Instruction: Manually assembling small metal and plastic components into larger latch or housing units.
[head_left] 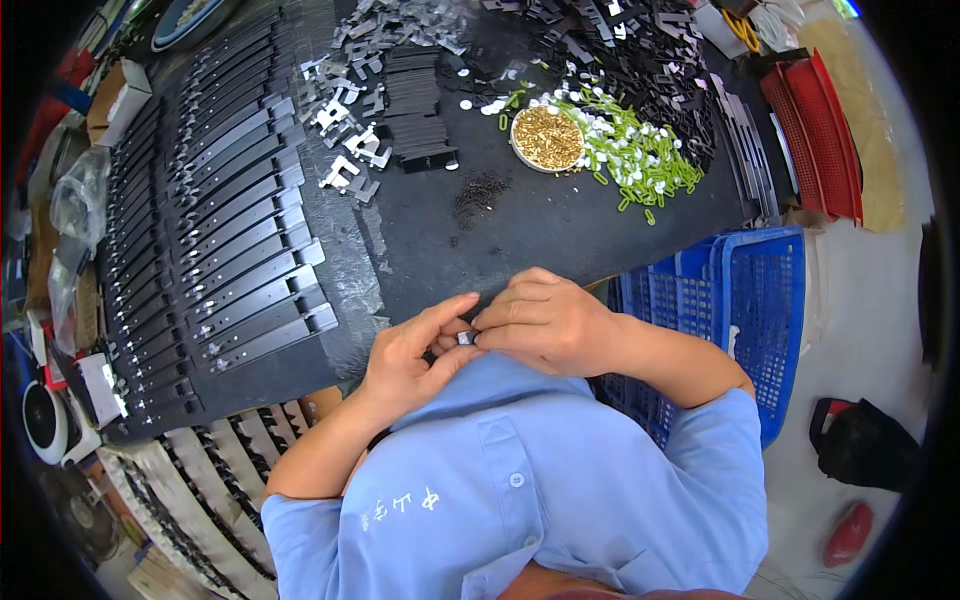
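Close to my body, at the near edge of the dark work table (430, 225), my two hands meet. Between their fingertips is a small shiny metal piece (466, 338), mostly covered by fingers, so its exact kind does not show. My left hand (408, 352) pinches it between thumb and fingers from the left. From the right, my right hand (545, 322) bends over it with closed fingers. Just beyond the hands lies a loose pile of tiny dark screws or pins (481, 195). Farther off stands a round dish of small brass-coloured parts (547, 140).
Green clips and white discs (640, 155) are heaped right of the dish. Silver brackets (350, 165) lie beside stacked black strips (415, 105). Long dark metal rails (250, 300) fill the left side in rows. Blue plastic baskets (765, 300) and red trays (820, 140) stand at the right.
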